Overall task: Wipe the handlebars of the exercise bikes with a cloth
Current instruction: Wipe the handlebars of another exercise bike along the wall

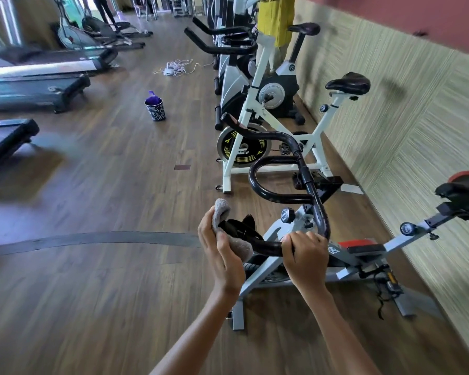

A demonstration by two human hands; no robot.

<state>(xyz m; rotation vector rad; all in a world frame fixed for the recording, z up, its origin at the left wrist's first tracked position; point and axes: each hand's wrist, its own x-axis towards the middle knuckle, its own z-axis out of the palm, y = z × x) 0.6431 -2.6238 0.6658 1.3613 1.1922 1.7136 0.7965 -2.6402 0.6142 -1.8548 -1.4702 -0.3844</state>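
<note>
Head view: my left hand (222,255), fingers curled round one grey cloth (241,247), which is wrapped over the near end of the black handlebar (306,182) on the nearest grey bike (271,269). My right hand (305,251) grips the same bar bare, fingers curled, just beside the cloth. One white bike (255,104) stands beyond. Three saddles (348,83) show. One patterned cup (155,109) stands on the wood floor (106,293).

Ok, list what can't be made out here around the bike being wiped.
Head view:
- The end of the handlebar: hidden under the cloth that the left hand holds round it.
- The bar stretch under the right hand: covered by its fingers.
- The near bike's saddle: cut off by the right edge.
- What is in the bucket: too small, only something purple shows.
</note>
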